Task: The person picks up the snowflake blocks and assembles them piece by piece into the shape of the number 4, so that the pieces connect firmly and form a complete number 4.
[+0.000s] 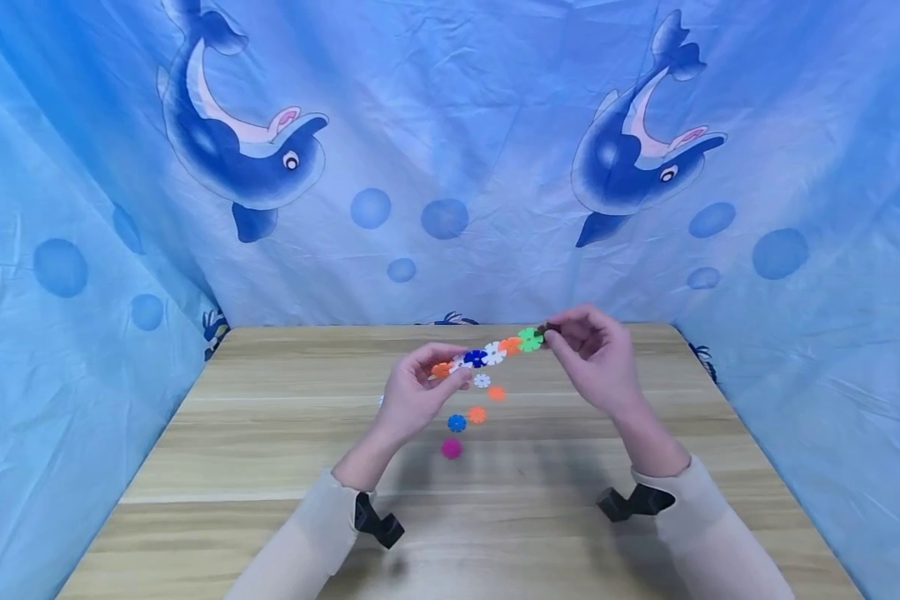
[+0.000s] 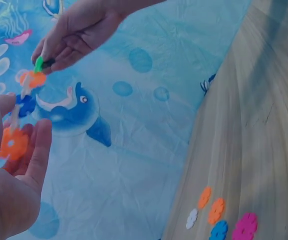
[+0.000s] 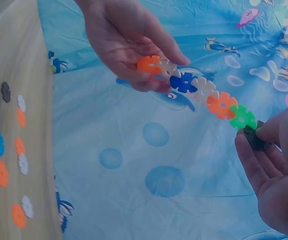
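Both hands hold up a chain of interlocked plastic snowflake discs (image 1: 475, 358) above the table. My left hand (image 1: 412, 396) grips its left end between thumb and fingers, around an orange disc (image 3: 148, 64) and a white disc (image 3: 169, 69). Farther along come a dark blue disc (image 3: 183, 82), another white one, another orange one and a green disc (image 3: 242, 117). At the right end, the thumb and fingers of my right hand (image 1: 603, 367) pinch a dark disc (image 3: 256, 138), partly covered by the fingertips. It touches the green disc; whether their slots are fully joined I cannot tell.
Loose discs lie on the wooden table (image 1: 270, 467) below the hands: a white disc (image 1: 482, 381), orange discs (image 1: 477, 414), a blue disc (image 1: 457, 423) and a magenta disc (image 1: 451, 448). The right wrist view adds a dark disc (image 3: 5, 92). A blue dolphin-print curtain (image 1: 495, 167) surrounds the table.
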`<state>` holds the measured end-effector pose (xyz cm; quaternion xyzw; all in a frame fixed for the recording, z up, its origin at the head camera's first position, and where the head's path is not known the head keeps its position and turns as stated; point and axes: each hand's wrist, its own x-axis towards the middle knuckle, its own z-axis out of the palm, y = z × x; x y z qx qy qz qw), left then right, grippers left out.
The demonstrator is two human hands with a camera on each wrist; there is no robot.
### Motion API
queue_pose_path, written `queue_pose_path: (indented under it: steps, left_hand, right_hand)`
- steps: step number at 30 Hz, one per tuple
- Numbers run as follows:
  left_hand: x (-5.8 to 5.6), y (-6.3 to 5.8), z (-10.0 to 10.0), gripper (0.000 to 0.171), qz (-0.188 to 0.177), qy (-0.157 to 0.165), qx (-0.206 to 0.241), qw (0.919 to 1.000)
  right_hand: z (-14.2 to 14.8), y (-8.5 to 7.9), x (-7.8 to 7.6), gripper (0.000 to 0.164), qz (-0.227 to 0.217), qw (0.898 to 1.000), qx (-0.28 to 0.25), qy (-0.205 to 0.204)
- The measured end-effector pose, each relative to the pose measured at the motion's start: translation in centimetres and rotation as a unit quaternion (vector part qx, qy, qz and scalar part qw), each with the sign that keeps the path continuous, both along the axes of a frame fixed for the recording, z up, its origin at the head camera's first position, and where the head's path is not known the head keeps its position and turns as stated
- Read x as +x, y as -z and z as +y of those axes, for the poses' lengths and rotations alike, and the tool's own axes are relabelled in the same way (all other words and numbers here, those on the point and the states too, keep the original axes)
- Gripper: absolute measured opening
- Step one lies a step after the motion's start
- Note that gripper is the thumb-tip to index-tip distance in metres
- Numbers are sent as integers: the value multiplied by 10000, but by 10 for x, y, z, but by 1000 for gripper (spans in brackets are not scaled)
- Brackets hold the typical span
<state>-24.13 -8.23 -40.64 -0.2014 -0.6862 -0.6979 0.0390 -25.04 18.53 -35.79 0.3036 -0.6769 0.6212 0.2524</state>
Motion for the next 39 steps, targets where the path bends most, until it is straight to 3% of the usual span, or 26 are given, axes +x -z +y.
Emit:
queue_pose_path:
  steps: [4,12,18,24,28,32,36,39]
  left_hand:
    - [0,2,-8,32,166,49,-36,9998]
    - [-3,1,-14,16,275,-453,-463,9975]
    - [-5,0,-15,16,102,-480,-242,9985]
    - [-5,-2,-13,16,35,-495,60,9987]
    - [-5,-5,-11,16,54,-525,126,9985]
    - [-5,-8,-10,17,127,-486,207,9985]
    - [-5,-11,-11,18,165,-479,304,9983]
    - [-3,-10,-11,18,106,-463,335,9983]
  right_hand:
    - [0,-9,-1,13,202,9996,-97,164]
    - [-6,-16,-4,19,173,9995,-251,32]
    - [-9,-15,-5,29,100,9973,-615,-385]
    - [-9,0,-5,28,-115,9957,-687,-603]
    - [-10,13,-6,23,-387,9979,-359,-374]
    - [-9,22,-8,17,-678,9971,346,55]
    - [-13,32,-9,14,-935,9906,982,189]
    - [-20,49,-8,14,-937,9807,1701,224]
